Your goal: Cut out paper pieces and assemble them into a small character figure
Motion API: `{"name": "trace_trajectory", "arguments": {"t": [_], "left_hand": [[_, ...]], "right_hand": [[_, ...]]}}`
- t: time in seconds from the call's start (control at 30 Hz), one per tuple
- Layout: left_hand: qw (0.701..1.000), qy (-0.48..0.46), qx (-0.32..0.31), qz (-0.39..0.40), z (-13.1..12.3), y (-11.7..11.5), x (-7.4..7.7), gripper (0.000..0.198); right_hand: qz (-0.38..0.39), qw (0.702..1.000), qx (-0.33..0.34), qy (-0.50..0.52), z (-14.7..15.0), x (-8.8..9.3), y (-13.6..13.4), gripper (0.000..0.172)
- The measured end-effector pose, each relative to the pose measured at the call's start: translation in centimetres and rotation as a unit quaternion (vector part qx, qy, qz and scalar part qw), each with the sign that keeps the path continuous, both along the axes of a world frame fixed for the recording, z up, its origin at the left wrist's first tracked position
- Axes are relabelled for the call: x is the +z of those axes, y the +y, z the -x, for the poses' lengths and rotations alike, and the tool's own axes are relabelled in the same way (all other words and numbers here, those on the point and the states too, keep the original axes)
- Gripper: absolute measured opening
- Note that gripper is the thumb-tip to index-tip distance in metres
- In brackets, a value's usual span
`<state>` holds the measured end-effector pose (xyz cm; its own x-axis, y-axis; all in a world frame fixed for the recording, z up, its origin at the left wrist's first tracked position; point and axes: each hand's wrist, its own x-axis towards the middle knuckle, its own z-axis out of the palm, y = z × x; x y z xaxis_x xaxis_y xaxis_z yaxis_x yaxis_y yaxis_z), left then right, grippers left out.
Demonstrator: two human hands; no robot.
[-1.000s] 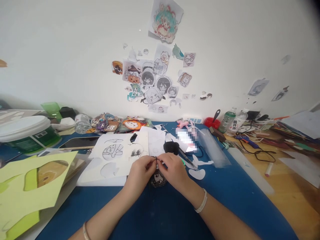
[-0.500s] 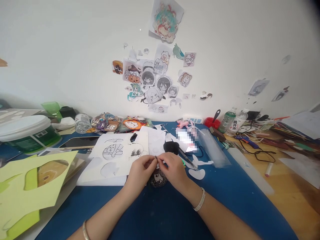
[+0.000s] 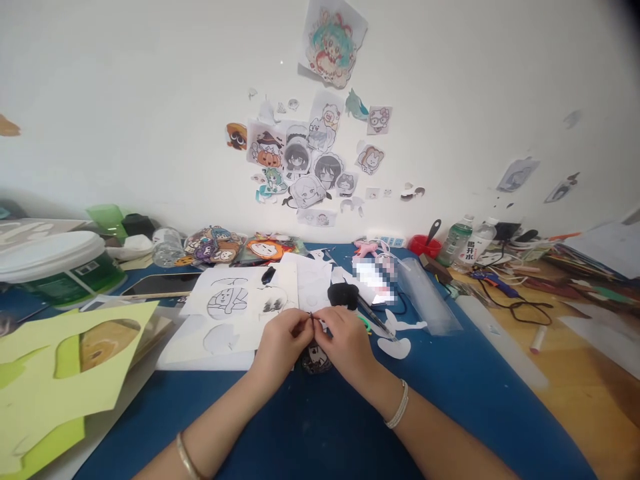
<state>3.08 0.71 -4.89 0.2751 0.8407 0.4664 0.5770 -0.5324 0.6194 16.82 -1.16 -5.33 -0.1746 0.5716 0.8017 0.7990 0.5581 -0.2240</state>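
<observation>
My left hand [image 3: 281, 345] and my right hand [image 3: 345, 342] meet over the blue mat [image 3: 320, 427], fingertips pinched together on a thin dark cord or loop at the top of a small cut-out charm [image 3: 315, 360]. The charm shows a dark-haired cartoon figure and hangs just below my fingers, partly hidden by them. A white sheet [image 3: 235, 313] with drawn characters and cut holes lies right behind my left hand. A black round object [image 3: 343, 294] and a pen [image 3: 375, 320] lie just beyond my right hand.
A green tub with a white lid [image 3: 55, 263] stands at the far left, with yellow-green cut paper [image 3: 55, 373] in front. Stickers [image 3: 220, 245] are piled by the wall. Bottles [image 3: 457, 241], a red cup [image 3: 424, 245], cables and a marker [image 3: 537, 339] crowd the wooden table at right.
My fingers have shifted slightly as they work the cord, and the charm sits a little lower. The view has drifted a little.
</observation>
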Motion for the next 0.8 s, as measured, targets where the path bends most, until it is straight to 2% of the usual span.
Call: {"name": "trace_trajectory", "arguments": {"t": [0.17,0.33,0.57,0.8], "left_hand": [[0.995,0.038,-0.044,-0.080,0.4,0.3,0.2,0.021],[0.992,0.044,-0.049,-0.104,0.4,0.3,0.4,0.022],[0.994,0.036,-0.050,-0.087,0.3,0.0,0.6,0.019],[0.997,0.015,-0.068,-0.030,0.5,0.0,1.2,0.018]], "right_hand": [[-0.019,0.999,-0.011,-0.032,0.1,0.2,-0.4,0.017],[-0.015,0.999,-0.022,-0.047,0.3,0.4,-0.7,0.019],[0.049,0.998,0.029,0.041,0.2,0.3,-0.5,0.020],[0.119,0.985,0.071,0.102,-0.4,1.4,-0.5,0.020]]}}
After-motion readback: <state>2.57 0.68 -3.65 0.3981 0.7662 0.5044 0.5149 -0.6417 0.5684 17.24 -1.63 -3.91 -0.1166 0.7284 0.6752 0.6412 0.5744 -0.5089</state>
